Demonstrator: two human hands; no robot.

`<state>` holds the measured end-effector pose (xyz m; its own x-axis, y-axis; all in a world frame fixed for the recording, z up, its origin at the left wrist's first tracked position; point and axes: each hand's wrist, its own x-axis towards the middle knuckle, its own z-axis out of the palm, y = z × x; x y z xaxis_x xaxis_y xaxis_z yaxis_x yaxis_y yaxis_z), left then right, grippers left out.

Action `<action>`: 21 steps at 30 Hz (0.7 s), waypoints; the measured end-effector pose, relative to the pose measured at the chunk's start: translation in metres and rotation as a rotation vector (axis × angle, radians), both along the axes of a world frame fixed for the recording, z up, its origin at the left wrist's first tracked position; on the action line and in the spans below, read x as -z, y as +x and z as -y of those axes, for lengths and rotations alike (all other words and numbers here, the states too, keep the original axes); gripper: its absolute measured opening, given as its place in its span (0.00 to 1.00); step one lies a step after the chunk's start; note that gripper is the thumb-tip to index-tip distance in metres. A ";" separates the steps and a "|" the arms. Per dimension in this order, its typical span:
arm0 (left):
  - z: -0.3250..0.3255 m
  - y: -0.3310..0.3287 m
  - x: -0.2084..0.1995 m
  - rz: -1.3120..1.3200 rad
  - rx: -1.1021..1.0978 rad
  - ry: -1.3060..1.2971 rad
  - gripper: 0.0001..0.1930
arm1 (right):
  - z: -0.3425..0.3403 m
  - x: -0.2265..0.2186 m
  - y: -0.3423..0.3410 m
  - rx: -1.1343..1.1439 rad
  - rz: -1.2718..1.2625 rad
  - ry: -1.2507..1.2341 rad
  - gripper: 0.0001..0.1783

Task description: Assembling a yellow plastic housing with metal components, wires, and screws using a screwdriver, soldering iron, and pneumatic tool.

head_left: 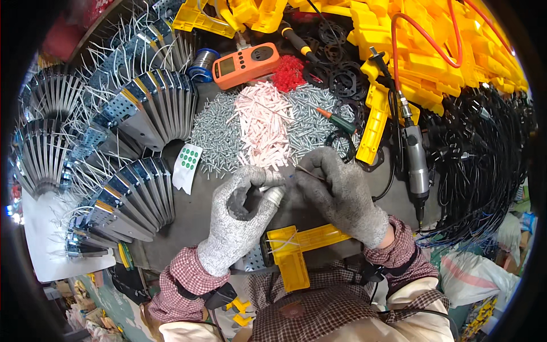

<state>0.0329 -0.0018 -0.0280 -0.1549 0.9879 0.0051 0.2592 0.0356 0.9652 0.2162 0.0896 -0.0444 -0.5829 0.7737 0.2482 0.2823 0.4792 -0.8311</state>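
My left hand (239,214), in a grey-white glove, is curled with thumb and fingertips pressed together; what they pinch, if anything, is too small to tell. Close beside it, my gloved right hand (345,196) is closed, with a thin dark strip (310,173) showing at its fingers. Just beyond both hands lies a heap of pale pink sleeves (265,122), flanked by silver screws (216,128). Below them, near my lap, a yellow plastic housing (293,256) rests against a perforated metal plate (253,260).
Fanned stacks of metal plates with white wires (137,196) fill the left. An orange meter (245,64) and a solder spool (203,64) stand behind. Yellow housings (393,45), a hanging power screwdriver (416,159) and black cables (478,154) crowd the right. A green-handled screwdriver (340,121) lies on the screws.
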 end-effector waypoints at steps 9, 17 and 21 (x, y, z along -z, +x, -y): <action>-0.004 0.004 0.008 0.267 -0.107 -0.052 0.10 | -0.007 -0.005 0.007 -0.219 -0.112 -0.126 0.13; -0.040 -0.031 0.003 -0.763 0.313 0.280 0.18 | -0.015 -0.015 0.014 -0.015 -0.333 -0.521 0.13; -0.051 -0.032 0.018 -1.323 0.628 0.306 0.16 | -0.014 -0.015 0.014 -0.007 -0.290 -0.486 0.18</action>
